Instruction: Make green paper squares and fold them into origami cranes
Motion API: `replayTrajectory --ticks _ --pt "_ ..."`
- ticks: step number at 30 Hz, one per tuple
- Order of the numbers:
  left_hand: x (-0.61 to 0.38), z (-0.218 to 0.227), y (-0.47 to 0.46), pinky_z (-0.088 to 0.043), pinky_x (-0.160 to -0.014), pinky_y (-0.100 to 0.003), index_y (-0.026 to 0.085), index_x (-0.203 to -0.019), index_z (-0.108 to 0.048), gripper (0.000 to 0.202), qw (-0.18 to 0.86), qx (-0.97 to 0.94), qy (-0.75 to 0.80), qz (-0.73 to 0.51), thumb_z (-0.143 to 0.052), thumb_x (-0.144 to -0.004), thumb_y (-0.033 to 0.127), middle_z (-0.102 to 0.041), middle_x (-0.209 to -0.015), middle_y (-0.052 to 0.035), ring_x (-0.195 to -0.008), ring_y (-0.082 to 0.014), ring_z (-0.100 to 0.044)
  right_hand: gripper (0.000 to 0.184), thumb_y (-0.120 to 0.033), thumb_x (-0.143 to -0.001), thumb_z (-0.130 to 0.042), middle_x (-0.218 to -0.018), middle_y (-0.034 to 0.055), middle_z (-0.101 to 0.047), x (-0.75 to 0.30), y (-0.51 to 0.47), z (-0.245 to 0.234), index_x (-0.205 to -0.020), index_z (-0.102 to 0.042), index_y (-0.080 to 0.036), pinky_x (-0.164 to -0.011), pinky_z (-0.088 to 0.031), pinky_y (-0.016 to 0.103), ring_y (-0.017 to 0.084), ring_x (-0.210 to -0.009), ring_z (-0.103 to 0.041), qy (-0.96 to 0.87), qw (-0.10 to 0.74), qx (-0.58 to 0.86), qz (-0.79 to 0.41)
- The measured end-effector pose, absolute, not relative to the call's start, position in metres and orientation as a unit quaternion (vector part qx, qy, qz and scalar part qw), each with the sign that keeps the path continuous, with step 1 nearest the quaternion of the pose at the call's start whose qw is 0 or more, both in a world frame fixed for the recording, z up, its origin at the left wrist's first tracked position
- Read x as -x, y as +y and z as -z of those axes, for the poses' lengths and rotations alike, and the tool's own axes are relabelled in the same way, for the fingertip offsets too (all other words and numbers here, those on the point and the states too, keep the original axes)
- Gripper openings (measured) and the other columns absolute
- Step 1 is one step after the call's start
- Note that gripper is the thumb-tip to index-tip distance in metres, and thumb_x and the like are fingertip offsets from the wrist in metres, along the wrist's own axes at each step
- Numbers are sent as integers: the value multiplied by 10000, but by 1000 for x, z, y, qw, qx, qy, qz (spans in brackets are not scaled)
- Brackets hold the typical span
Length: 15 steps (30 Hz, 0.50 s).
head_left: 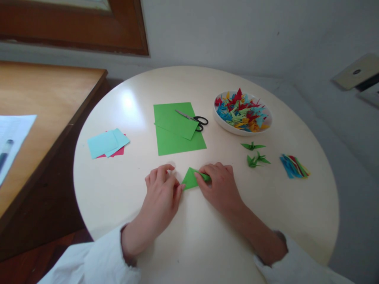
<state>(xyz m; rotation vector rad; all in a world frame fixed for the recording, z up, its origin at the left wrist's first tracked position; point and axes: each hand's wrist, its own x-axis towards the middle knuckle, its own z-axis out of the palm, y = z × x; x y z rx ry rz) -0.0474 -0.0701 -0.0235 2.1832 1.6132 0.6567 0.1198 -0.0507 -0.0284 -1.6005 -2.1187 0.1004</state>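
Note:
A small folded green paper triangle [191,178] lies on the round cream table [207,236] between my hands. My left hand [162,191] rests with curled fingers, its fingertips pressing the triangle's left corner. My right hand [219,183] pinches the folded right edge of the same paper. Both white sleeves show at the bottom.
Beyond the hands lie green paper sheets [177,128] with scissors [194,118] on them, light blue and red squares [108,143] to the left, a white bowl of coloured paper cranes [242,112], green cranes [256,154] and paper strips [294,165] to the right. A wooden desk [44,102] stands left.

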Motion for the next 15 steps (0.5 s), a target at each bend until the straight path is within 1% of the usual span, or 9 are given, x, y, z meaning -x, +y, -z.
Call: replayTrajectory --ticks 7,15 --pt "46 17 -70 -386 -839 -482 161 -689 -531 211 179 -773 575 -202 -440 -869 220 -485 -1121 -129 -1022 -282 -419 198 -234 -841 -527 -630 -2 -644 -119 -50 27 -647 -543 -201 -682 -249 325 179 -667 -509 -768 235 594 -41" --pt "45 16 -70 -385 -836 -466 166 -667 -513 193 171 -775 577 -191 -478 -850 212 -488 -1127 -121 -1024 -278 -415 195 -244 -834 -534 -633 1 -650 -119 -50 28 -646 -552 -196 -677 -240 316 178 -663 -512 -769 235 594 -33"
